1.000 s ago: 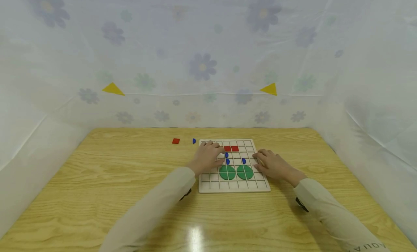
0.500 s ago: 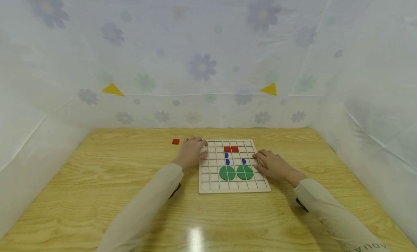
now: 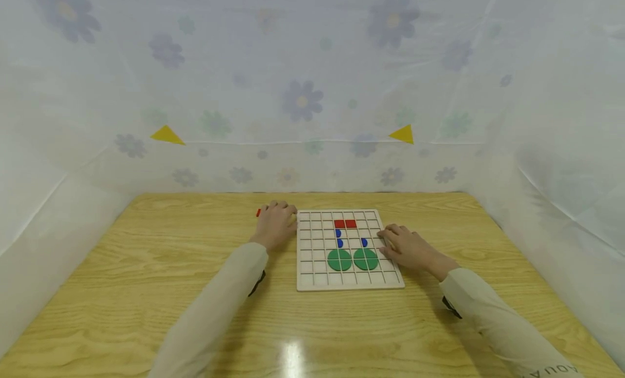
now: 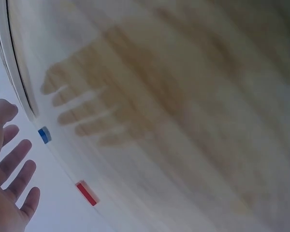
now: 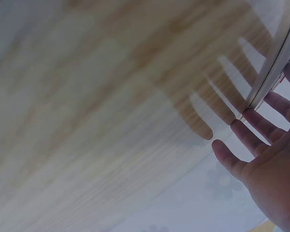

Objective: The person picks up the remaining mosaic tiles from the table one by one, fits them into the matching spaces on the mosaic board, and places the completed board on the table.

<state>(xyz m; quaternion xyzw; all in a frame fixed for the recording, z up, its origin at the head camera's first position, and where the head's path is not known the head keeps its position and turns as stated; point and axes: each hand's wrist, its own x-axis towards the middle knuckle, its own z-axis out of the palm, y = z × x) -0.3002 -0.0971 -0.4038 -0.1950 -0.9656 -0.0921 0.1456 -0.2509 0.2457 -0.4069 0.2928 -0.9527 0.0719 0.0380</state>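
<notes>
My left hand point(image 3: 274, 226) is held just off the left edge of the white gridded board point(image 3: 307, 280), its fingers apart and holding nothing. In the left wrist view a small blue half-disc point(image 4: 45, 135) and a red square tile point(image 4: 87, 193) lie on the table near those fingertips. The head view shows only a sliver of the red tile point(image 3: 259, 212); the hand hides the blue piece there. My right hand point(image 3: 410, 248) has its spread fingers at the board's right edge. On the board are red tiles point(image 3: 345, 224), blue half-discs point(image 3: 340, 243) and two green discs point(image 3: 339, 260).
The wood-grain table point(image 3: 146, 291) is glossy and reflects both hands in the wrist views. A flowered white curtain point(image 3: 303, 166) closes off the back, with white sheeting at both sides. Two yellow triangles point(image 3: 403, 134) are on the back curtain.
My left hand has moved left from over the board to the table beside it, covering the loose blue half-disc and most of the red tile. The right hand has stayed in place.
</notes>
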